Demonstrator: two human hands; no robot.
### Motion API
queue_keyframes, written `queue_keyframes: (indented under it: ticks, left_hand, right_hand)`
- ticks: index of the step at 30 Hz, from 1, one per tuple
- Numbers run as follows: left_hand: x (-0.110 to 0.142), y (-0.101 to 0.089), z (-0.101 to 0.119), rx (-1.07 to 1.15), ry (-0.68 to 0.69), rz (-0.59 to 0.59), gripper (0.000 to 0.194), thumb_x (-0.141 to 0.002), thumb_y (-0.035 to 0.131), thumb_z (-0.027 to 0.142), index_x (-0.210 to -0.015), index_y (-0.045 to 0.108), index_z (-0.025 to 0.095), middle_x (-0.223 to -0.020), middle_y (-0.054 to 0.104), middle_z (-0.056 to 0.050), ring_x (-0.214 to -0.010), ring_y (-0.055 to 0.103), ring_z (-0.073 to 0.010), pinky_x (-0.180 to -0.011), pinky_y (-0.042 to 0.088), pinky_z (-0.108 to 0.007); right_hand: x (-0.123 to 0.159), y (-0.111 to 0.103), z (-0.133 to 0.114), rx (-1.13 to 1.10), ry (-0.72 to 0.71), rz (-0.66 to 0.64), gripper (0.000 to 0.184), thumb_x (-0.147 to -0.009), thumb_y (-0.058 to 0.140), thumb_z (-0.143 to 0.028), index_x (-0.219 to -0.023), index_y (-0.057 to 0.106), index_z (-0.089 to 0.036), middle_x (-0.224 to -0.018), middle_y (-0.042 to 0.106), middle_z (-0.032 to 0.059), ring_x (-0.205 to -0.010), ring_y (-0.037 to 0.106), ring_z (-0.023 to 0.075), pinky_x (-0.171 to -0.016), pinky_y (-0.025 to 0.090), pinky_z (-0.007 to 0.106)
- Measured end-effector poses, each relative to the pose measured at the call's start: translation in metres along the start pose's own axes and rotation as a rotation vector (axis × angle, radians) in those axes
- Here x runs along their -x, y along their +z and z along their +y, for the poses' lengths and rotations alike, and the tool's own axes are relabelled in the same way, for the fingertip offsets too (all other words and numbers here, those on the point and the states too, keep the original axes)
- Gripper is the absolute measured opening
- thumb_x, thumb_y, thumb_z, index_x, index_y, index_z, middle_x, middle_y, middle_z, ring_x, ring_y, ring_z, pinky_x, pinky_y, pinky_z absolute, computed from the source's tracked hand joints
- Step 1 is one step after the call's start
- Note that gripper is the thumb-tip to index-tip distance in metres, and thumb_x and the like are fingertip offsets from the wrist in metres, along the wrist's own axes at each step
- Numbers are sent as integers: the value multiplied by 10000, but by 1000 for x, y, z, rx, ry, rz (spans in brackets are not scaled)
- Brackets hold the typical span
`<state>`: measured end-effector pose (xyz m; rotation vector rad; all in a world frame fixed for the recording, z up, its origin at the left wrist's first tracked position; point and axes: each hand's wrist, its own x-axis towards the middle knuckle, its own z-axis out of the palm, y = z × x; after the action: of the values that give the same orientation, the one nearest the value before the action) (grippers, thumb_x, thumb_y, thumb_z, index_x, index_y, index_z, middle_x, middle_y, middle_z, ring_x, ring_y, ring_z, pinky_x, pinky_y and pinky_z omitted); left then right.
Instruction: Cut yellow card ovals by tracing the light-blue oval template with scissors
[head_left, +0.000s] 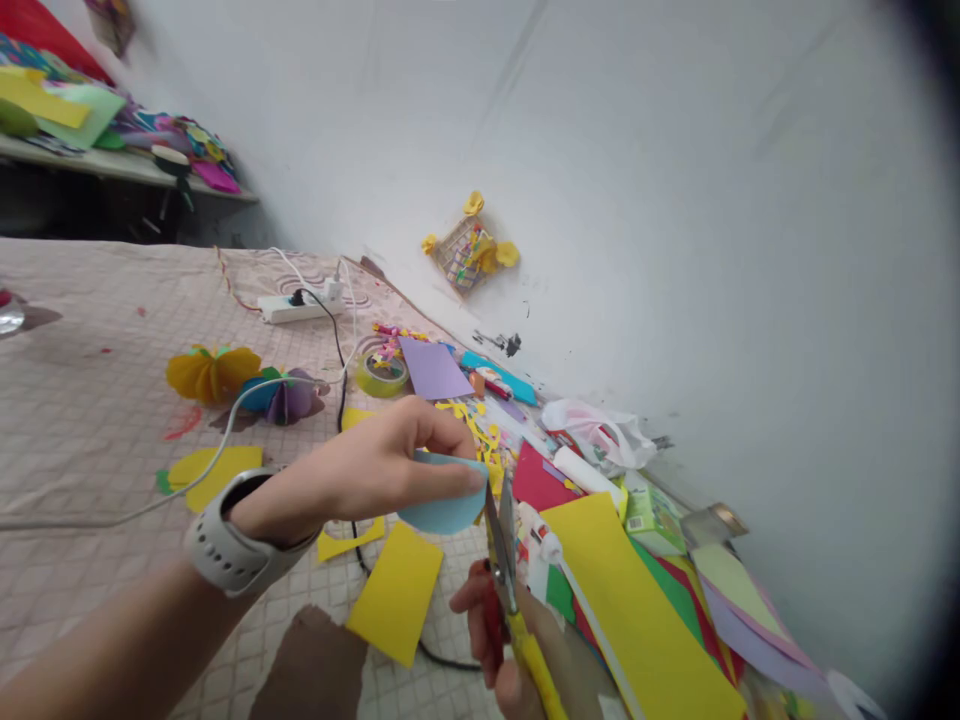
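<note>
Pale blue paper (442, 510) pinched by the left hand (360, 475), yellow-handled scissors (501, 550) gripped in the closed right hand (504, 645)

The blades are held just beside the paper's right edge, and a grey smartwatch (232, 540) is worn on the left wrist. Under the left hand, a yellow paper sheet (395, 593) lies on a pink quilted cover (90, 420). Stacked coloured card (637, 600) is piled right of the right hand. Ahead of the hands, a white power strip (298, 308) and a tape roll (381, 373) are seen. Print on a green-and-white box (652, 515) is too small to read.
</note>
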<state>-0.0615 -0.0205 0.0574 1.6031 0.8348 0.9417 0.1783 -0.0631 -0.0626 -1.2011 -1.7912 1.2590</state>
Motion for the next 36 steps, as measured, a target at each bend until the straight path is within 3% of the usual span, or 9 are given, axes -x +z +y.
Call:
queue_keyframes:
  ticks: [3, 7, 12, 20, 27, 36]
  left_hand:
    - [-1, 4, 0, 20, -18, -76, 258, -802, 641, 292, -612, 572, 132, -595, 514, 28, -516, 457, -65, -450, 354, -154]
    - [-3, 7, -1, 58, -50, -114, 222, -780, 659, 268, -617, 593, 133, -567, 525, 34, -488, 456, -59, -421, 355, -139]
    - [-5, 7, -5, 86, -88, -134, 211, -766, 678, 280, -623, 617, 137, -544, 550, 34, -479, 481, -64, -430, 391, -142]
    - [-7, 9, -5, 82, -111, -131, 204, -744, 689, 284, -614, 628, 139, -537, 570, 29, -467, 493, -70, -417, 393, -149]
    - [-7, 10, -4, 64, -107, -137, 195, -732, 687, 302, -632, 653, 139, -534, 575, 27, -469, 499, -80, -422, 391, -163]
    - [-8, 10, -7, 77, -82, -136, 207, -733, 693, 303, -617, 655, 136, -508, 542, 30, -461, 450, -76, -418, 377, -167]
  right_hand:
    - [2, -3, 1, -26, 20, 20, 582, -618, 670, -763, -811, 695, -215, -509, 505, -19, -411, 478, 130, -359, 391, 217]
    - [14, -9, -16, -4, 7, 22, 508, -662, 688, -697, -817, 684, -213, -510, 488, -25, -438, 470, 133, -407, 410, 228]
    - [23, -20, -37, 105, 44, 53, 548, -720, 622, -726, -844, 695, -197, -621, 543, 10, -558, 524, 156, -542, 458, 262]
    - [22, -31, -53, 197, 115, -30, 565, -711, 598, -750, -805, 669, -197, -579, 522, -12, -459, 437, 111, -453, 377, 230]
    - [23, -32, -54, 229, 181, 5, 543, -707, 630, -716, -786, 682, -182, -622, 575, 16, -529, 518, 138, -479, 407, 229]
    - [23, -30, -44, 171, 98, 53, 550, -723, 594, -738, -763, 679, -197, -631, 591, 22, -500, 504, 133, -463, 400, 237]
